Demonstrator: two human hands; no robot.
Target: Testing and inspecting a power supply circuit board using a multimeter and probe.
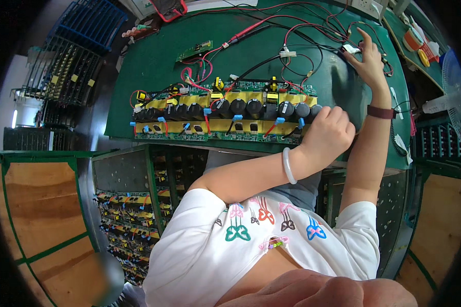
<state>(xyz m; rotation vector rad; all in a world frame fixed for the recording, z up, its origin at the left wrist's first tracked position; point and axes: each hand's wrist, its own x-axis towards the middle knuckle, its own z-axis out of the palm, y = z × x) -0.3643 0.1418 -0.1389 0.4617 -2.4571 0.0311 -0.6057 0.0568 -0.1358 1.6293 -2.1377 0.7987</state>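
A long circuit board with yellow strips, a row of black capacitors and blue-tipped wires lies along the near edge of the green table. My left hand, with a white bangle at the wrist, is closed at the board's right end. Whatever its curled fingers grip is hidden beneath them. Farther right, my right hand reaches to the back of the table, thumb and forefinger spread apart. It is among black and red cables, beside a small white tag; its other fingers are partly hidden.
A small green board and a red test probe lie behind the long board. A white connector sits amid the wires. Racks of similar boards stand below the table at left. A white fan is at far right.
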